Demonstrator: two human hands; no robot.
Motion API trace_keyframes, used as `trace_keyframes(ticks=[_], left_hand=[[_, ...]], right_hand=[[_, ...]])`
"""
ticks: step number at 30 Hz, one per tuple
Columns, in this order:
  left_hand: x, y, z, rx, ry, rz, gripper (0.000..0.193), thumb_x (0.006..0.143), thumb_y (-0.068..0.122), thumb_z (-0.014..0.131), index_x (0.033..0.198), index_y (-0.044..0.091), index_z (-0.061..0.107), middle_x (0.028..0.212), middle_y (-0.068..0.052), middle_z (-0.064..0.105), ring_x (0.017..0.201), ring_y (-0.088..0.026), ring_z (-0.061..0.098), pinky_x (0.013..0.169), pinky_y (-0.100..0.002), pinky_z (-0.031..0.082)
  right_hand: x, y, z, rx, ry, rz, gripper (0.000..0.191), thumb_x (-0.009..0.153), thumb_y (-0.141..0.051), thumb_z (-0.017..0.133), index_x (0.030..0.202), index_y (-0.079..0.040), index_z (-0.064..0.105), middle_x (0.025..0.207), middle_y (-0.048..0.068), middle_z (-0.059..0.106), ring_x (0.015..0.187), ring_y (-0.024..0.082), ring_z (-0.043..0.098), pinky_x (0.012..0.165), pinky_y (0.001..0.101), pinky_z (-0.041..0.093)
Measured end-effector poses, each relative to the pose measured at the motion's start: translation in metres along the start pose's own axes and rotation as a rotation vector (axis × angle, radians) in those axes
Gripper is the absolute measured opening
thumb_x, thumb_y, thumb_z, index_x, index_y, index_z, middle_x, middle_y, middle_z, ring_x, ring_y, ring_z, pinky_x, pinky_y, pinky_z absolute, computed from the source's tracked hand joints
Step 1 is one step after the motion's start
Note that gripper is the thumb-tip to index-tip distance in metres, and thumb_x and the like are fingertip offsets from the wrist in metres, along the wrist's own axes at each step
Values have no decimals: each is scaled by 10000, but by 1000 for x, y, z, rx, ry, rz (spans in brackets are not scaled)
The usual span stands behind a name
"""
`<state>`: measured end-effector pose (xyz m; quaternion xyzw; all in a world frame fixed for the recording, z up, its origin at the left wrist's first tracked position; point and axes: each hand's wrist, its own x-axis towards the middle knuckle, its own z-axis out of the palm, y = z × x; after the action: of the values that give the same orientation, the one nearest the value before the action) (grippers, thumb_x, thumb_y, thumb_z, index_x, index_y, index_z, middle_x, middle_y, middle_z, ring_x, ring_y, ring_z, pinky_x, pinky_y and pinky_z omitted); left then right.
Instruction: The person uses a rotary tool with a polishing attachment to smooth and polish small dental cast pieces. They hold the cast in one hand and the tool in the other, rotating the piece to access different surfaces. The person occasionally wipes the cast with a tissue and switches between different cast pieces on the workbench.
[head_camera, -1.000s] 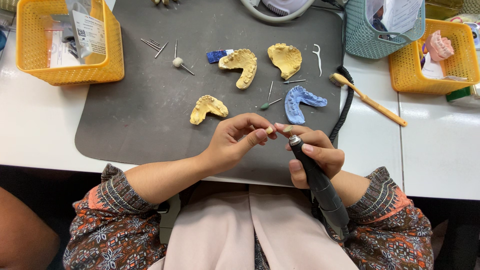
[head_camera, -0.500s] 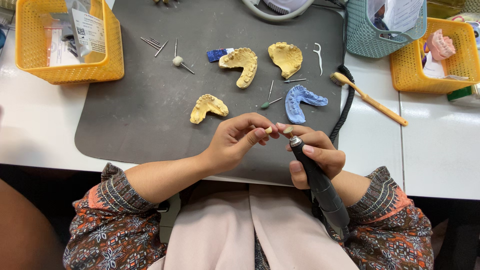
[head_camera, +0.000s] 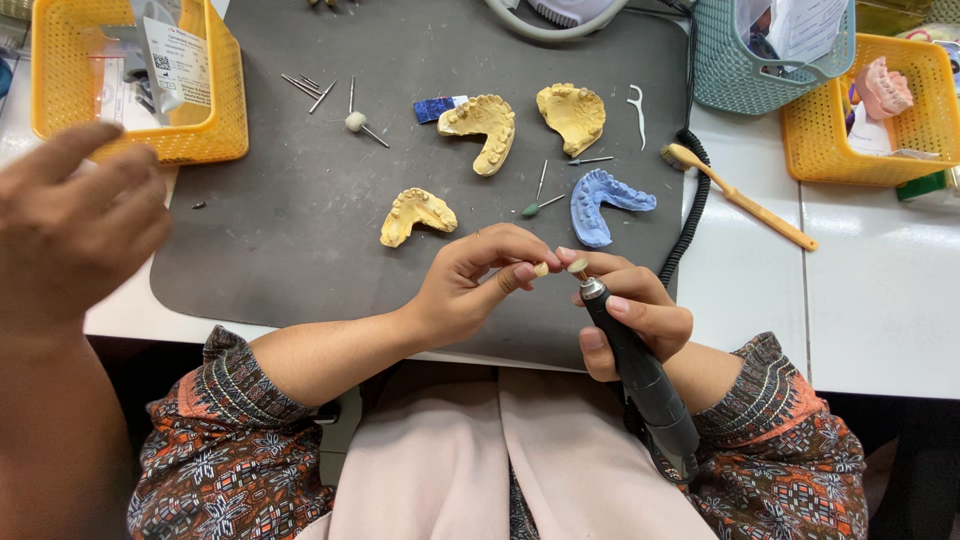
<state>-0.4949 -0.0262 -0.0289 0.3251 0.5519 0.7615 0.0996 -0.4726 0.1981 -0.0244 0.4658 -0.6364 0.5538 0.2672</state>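
My left hand (head_camera: 470, 285) pinches a small beige piece (head_camera: 541, 268) between thumb and forefinger, just above the near edge of the dark grey mat (head_camera: 300, 230). My right hand (head_camera: 635, 315) grips a black rotary handpiece (head_camera: 640, 375) like a pen. Its small round tip (head_camera: 578, 266) sits right beside the beige piece, nearly touching it. Three yellow dental casts (head_camera: 417, 212) (head_camera: 485, 125) (head_camera: 572, 113) and a blue one (head_camera: 597, 200) lie on the mat beyond my hands.
Another person's hand (head_camera: 75, 220) is raised at the left, blurred. Loose burs (head_camera: 310, 90), a green-tipped bur (head_camera: 540, 205) and a wooden-handled brush (head_camera: 740, 200) lie about. Two yellow baskets (head_camera: 215, 130) (head_camera: 820, 150) and a teal basket (head_camera: 720, 60) stand at the back.
Another person's hand has come up into view at the left. My own hands stay where they were, with the piece held against the handpiece tip.
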Motion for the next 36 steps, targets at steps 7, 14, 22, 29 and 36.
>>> trace_keyframes(ticks=[7,14,22,29,36], left_hand=[[4,0,3,9,-2,10,167,1095,145,617,1233,68,670,1249,-50,656,1148,-130,648,930,-293,595],[-52,23,-4,80,15,42,137,1078,155,651,1190,76,660,1211,-38,676,1119,-120,658,950,-279,556],[-119,46,-6,136,57,107,122,1044,112,699,1147,56,665,1135,-52,684,1025,-118,655,933,-275,541],[-126,48,-9,141,69,132,95,1024,78,721,1093,50,663,1084,-53,680,999,-121,657,888,-280,540],[-132,48,-11,126,72,134,96,1020,79,724,1075,42,655,1077,-54,677,998,-125,655,878,-275,544]], right_hand=[[-1,1,-4,10,1,-9,385,978,-70,615,1289,-80,387,1100,171,572,1193,436,647,1049,595,577],[-7,-33,41,-6,-58,-31,407,968,-52,617,1310,-78,398,1108,169,576,1187,464,646,1032,589,582],[-19,-73,98,17,-73,-27,419,957,-32,624,1320,-67,418,1103,183,581,1178,475,645,1041,605,577],[-21,-76,108,-6,-76,-17,430,944,-23,630,1314,-67,415,1087,187,588,1172,470,656,1019,589,594],[-18,-79,113,-32,-77,-16,433,944,-22,630,1314,-76,412,1084,175,594,1156,457,670,1018,576,595]])
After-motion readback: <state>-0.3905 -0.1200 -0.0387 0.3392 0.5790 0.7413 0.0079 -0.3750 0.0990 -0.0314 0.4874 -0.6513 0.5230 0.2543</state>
